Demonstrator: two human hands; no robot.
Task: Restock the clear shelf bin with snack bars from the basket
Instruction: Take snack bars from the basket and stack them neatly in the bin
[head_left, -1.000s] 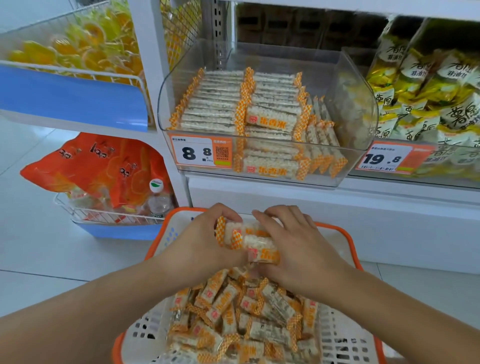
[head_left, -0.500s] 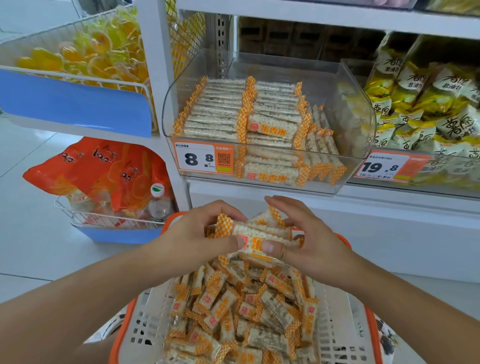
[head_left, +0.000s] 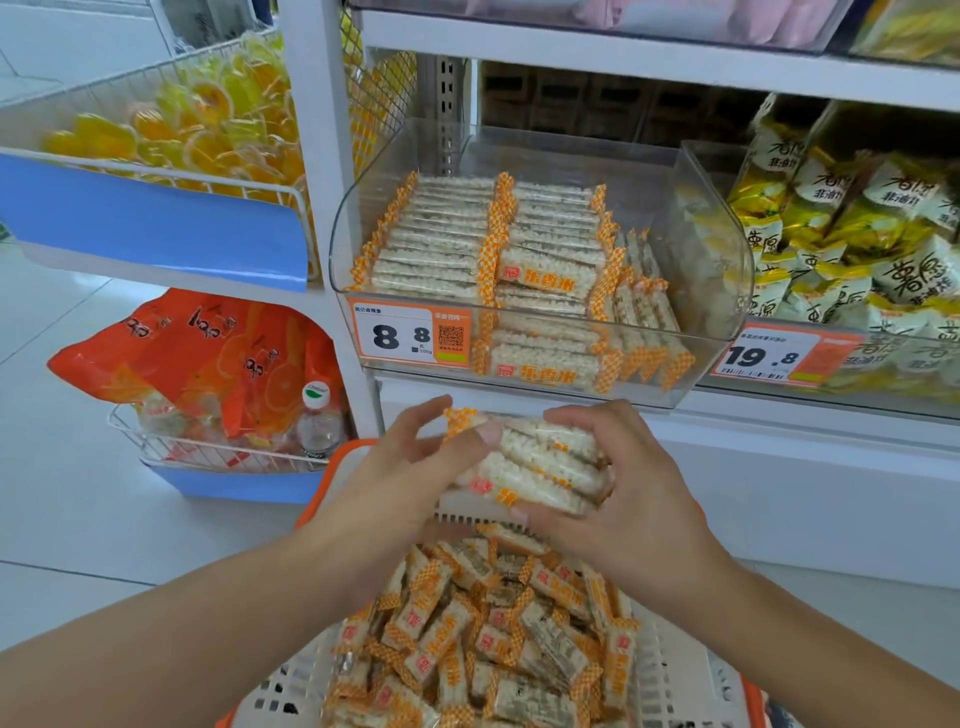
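Observation:
A small stack of white puffed-rice snack bars (head_left: 540, 462) with orange checkered ends is held between both hands, just below the clear shelf bin (head_left: 722, 291). My left hand (head_left: 405, 473) pinches the stack's left end with thumb on top. My right hand (head_left: 623, 493) curls round its right end. The bin holds two neat rows of the same bars plus several standing on edge at its right. Below my hands, the white basket with an orange rim (head_left: 332, 467) is filled with several loose bars (head_left: 493, 639).
A price tag reading 8.8 (head_left: 410, 336) is on the bin front. Yellow snack bags (head_left: 852, 234) fill the bin to the right. A wire basket of yellow sweets (head_left: 171, 130) sits at left, orange bags and a water bottle (head_left: 317, 421) below it.
Both hands have lifted the stack of bars up out of the basket toward the bin's front edge. The stack now lies flatter between the hands.

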